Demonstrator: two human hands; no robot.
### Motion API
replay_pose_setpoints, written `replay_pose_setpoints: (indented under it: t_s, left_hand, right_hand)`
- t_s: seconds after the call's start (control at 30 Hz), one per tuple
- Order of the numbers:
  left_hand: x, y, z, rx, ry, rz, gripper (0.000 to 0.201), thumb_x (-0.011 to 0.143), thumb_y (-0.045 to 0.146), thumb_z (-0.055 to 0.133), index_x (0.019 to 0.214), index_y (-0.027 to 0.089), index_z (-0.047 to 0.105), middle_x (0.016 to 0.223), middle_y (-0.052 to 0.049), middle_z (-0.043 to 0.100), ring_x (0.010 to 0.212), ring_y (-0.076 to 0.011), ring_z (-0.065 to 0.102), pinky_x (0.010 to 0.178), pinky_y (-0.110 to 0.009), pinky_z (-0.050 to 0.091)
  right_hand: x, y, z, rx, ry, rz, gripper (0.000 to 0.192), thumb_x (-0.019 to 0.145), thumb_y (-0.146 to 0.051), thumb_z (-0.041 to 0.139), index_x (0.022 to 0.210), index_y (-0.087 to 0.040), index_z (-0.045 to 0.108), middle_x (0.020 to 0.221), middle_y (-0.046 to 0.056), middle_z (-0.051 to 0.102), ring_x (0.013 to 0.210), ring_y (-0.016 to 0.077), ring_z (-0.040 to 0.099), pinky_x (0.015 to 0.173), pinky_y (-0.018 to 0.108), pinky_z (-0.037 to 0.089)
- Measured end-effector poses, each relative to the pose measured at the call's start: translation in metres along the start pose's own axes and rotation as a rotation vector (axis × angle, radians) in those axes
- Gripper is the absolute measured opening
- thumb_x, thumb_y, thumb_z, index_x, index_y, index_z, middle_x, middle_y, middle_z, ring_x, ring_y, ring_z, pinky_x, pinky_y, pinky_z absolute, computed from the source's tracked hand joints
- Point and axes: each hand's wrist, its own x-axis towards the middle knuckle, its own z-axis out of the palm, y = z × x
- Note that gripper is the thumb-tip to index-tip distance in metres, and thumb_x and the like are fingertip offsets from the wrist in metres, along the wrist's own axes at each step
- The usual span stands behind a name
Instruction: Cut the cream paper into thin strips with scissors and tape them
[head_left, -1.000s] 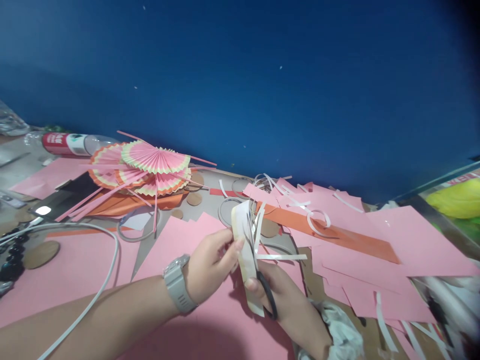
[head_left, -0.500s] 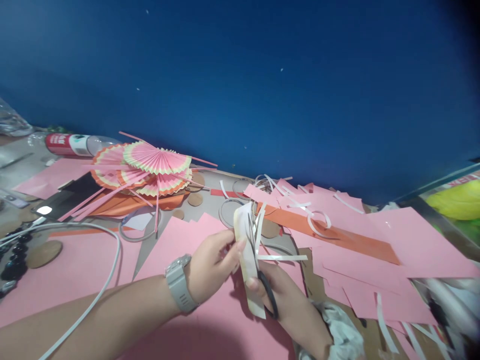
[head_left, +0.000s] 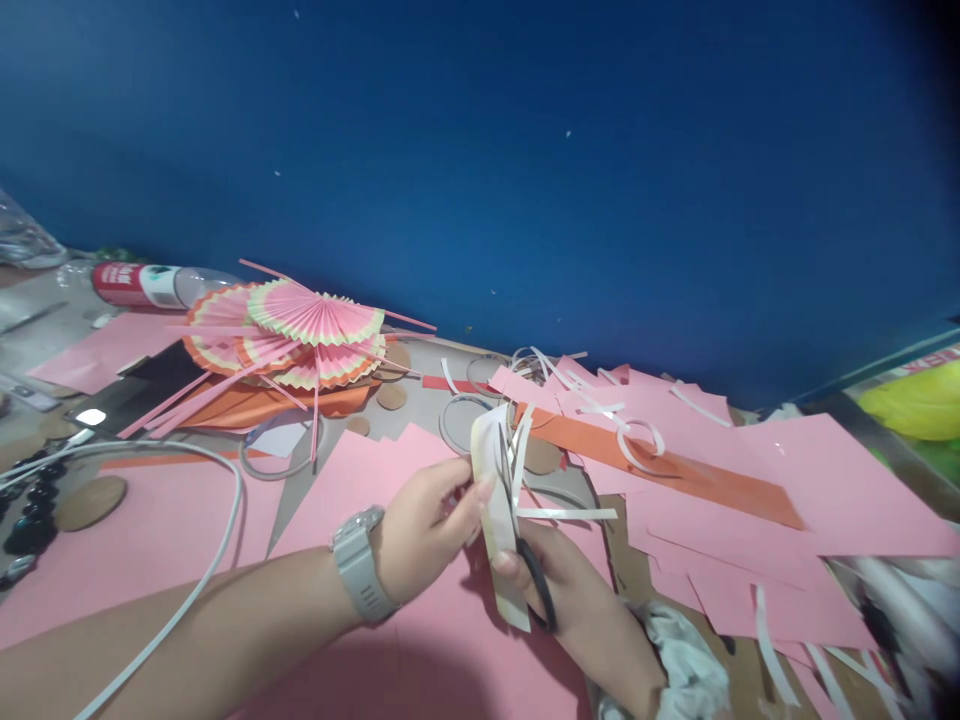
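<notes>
Just below the centre of the frame, the left hand (head_left: pixel 427 520) pinches the edge of a long, narrow cream-and-white paper piece (head_left: pixel 495 535) between thumb and fingers. The paper stands steeply tilted, its lower end pointing to the bottom of the frame. The right hand (head_left: pixel 577 580), lower right of centre, has its fingers closed around the black handle of the scissors (head_left: pixel 541 600), with the thumb against the paper; the blades run up along the paper's right side, but whether they are parted is too blurred to tell. Thin white strips (head_left: pixel 566 514) fan out beside the blades. A pale watch (head_left: pixel 362 570) circles the left wrist. Beneath the hands, pink sheets (head_left: pixel 352 500) cover much of the desk (head_left: pixel 411 412). Pleated paper fans (head_left: pixel 319 312) lie at left of centre, near a clear bottle (head_left: pixel 142 286) with a red-and-white label. An orange strip (head_left: pixel 720 487) crosses the pink sheets right of centre
</notes>
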Motion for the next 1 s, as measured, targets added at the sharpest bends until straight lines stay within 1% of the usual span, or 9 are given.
replay_pose_setpoints:
  t_s: [0.1, 0.23, 0.37, 0.57, 0.77, 0.9, 1.0]
  left_hand:
    - [-0.0001, 0.0009, 0.0000, 0.004, -0.006, -0.006, 0.034, 0.093, 0.036, 0.034, 0.066, 0.017, 0.042, 0.058, 0.003, 0.046, 0.053, -0.0094, 0.042, 0.052, -0.022, 0.035]
    - [-0.0004, 0.0012, -0.0001, 0.024, 0.003, 0.003, 0.034, 0.093, 0.035, 0.035, 0.065, 0.017, 0.042, 0.058, 0.003, 0.045, 0.053, -0.0096, 0.042, 0.053, -0.022, 0.035]
    - [-0.0003, 0.0005, -0.0001, 0.045, -0.004, -0.005, 0.034, 0.093, 0.035, 0.034, 0.066, 0.017, 0.043, 0.057, 0.003, 0.045, 0.052, -0.0096, 0.041, 0.052, -0.022, 0.034]
    - [-0.0001, 0.0015, 0.0000, 0.054, -0.006, -0.002, 0.033, 0.093, 0.034, 0.035, 0.065, 0.017, 0.043, 0.057, 0.003, 0.045, 0.053, -0.0099, 0.041, 0.052, -0.022, 0.035]
    - [0.0000, 0.0034, 0.0000, 0.027, -0.023, -0.006, 0.032, 0.093, 0.032, 0.035, 0.066, 0.017, 0.043, 0.056, 0.003, 0.046, 0.052, -0.0096, 0.041, 0.052, -0.022, 0.035]
    - [0.0003, 0.0035, -0.0004, 0.036, -0.012, 0.004, 0.033, 0.093, 0.033, 0.036, 0.064, 0.018, 0.043, 0.056, 0.003, 0.046, 0.052, -0.0098, 0.041, 0.052, -0.022, 0.035]
    - [0.0002, 0.0031, -0.0003, 0.043, -0.015, -0.004, 0.034, 0.092, 0.035, 0.036, 0.065, 0.018, 0.043, 0.056, 0.003, 0.046, 0.052, -0.0101, 0.042, 0.052, -0.023, 0.035]
  right_hand:
    - [0.0000, -0.0012, -0.0003, -0.021, 0.011, 0.007, 0.033, 0.087, -0.050, 0.045, 0.073, -0.021, 0.041, 0.059, -0.003, 0.044, 0.059, 0.0157, 0.049, 0.061, 0.027, 0.045]
    - [0.0002, 0.0015, -0.0008, -0.049, 0.014, -0.007, 0.032, 0.088, -0.048, 0.045, 0.072, -0.020, 0.044, 0.060, -0.002, 0.046, 0.060, 0.0159, 0.050, 0.064, 0.027, 0.046]
    - [0.0004, 0.0013, -0.0009, -0.054, 0.037, -0.003, 0.030, 0.088, -0.046, 0.047, 0.074, -0.020, 0.048, 0.063, -0.002, 0.050, 0.061, 0.0157, 0.051, 0.063, 0.026, 0.046]
    - [0.0007, 0.0013, -0.0010, -0.097, 0.042, -0.016, 0.029, 0.089, -0.046, 0.045, 0.074, -0.020, 0.047, 0.070, 0.000, 0.052, 0.069, 0.0186, 0.053, 0.063, 0.026, 0.044]
    - [-0.0008, 0.0023, -0.0008, -0.093, 0.052, -0.013, 0.029, 0.088, -0.046, 0.046, 0.077, -0.019, 0.050, 0.068, 0.000, 0.054, 0.065, 0.0180, 0.053, 0.060, 0.027, 0.045]
    - [-0.0002, 0.0003, -0.0008, -0.053, 0.051, -0.029, 0.026, 0.089, -0.043, 0.046, 0.083, -0.019, 0.054, 0.071, 0.001, 0.058, 0.069, 0.0186, 0.057, 0.064, 0.027, 0.046]
    - [0.0007, 0.0019, -0.0009, -0.063, 0.051, -0.029, 0.026, 0.088, -0.043, 0.047, 0.081, -0.019, 0.053, 0.073, 0.001, 0.058, 0.071, 0.0193, 0.058, 0.066, 0.028, 0.047]
